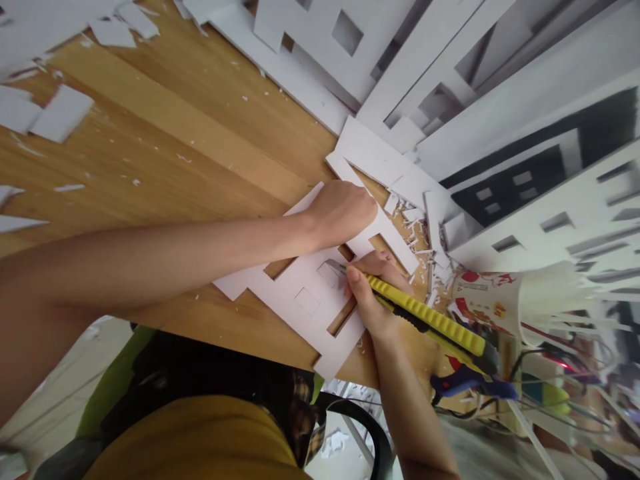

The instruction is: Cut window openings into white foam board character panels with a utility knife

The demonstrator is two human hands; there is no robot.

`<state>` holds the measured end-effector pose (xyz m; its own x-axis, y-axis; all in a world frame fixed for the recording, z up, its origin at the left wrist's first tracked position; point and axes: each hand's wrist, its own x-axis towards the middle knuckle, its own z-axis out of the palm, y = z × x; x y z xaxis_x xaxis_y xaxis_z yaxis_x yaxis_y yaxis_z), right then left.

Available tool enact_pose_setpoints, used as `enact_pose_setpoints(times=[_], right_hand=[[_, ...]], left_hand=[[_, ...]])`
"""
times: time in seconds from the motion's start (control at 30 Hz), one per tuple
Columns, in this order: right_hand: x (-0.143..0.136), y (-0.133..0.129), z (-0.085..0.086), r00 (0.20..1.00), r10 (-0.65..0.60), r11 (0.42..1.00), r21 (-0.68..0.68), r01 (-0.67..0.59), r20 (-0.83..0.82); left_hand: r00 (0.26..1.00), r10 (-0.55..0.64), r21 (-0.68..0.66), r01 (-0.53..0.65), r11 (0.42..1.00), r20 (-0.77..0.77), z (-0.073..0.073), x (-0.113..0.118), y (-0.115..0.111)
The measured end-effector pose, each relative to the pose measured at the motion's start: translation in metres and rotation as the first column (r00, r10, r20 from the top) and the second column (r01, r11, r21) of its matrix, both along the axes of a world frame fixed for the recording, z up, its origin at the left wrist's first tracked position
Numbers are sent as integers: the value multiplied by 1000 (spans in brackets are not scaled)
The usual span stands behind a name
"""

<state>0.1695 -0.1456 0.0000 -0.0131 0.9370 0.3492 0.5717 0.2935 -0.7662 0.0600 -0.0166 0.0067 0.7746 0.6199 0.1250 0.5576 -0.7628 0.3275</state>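
A white foam board (280,293) with rectangular openings and drawn squares lies on the wooden table near its front edge. My left hand (344,212) rests on the board's upper part, its fingers curled under and mostly hidden, so what they hold cannot be made out. Below and right of it, my right hand (373,287) is closed on a yellow utility knife (430,317). The knife's blade points left and meets the board at a small marked square near the middle. The handle slants down to the right.
Foam scraps (425,247) lie right of the board, more offcuts (63,113) at the upper left. White cut panels (320,87) stand or lean along the back. A printed paper cup (490,300), blue-handled scissors (470,383) and cables crowd the right side.
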Motion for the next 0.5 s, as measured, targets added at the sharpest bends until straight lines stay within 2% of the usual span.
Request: enact_pose_setpoints(times=[0.5], right_hand=[[0, 0, -2, 999, 22, 999, -26, -21, 50]], left_hand=[[999, 35, -1, -35, 999, 7, -5, 3, 2]])
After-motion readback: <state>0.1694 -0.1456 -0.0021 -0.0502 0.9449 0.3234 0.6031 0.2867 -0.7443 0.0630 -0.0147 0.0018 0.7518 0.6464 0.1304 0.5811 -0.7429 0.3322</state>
